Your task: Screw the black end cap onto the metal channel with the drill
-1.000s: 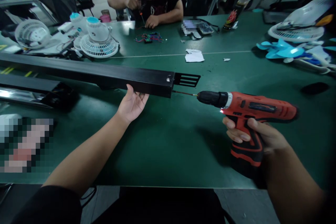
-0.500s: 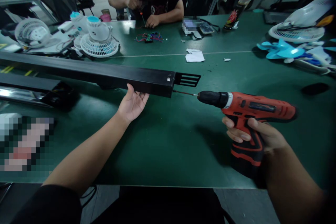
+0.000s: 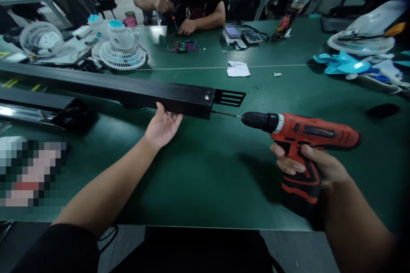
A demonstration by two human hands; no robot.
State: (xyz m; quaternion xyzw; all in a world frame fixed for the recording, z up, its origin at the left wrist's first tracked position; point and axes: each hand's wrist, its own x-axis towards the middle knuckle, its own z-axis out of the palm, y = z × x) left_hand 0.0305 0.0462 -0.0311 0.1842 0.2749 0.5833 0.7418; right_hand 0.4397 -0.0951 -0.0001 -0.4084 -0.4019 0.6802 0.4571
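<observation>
Left hand (image 3: 162, 126), frame centre: palm up, fingers spread loose under black metal channel (image 3: 128, 90) running to upper left. Right hand (image 3: 307, 164), lower right: clamped round red drill (image 3: 307, 134) grip; bit tip at channel's end face. Green table (image 3: 205, 170) beneath.

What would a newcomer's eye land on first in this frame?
The red cordless drill at right of centre, gripped by the right hand, its bit against the end of a long black metal housing. The left hand steadies that housing from below. White desk fans sit on the green table behind.
</observation>
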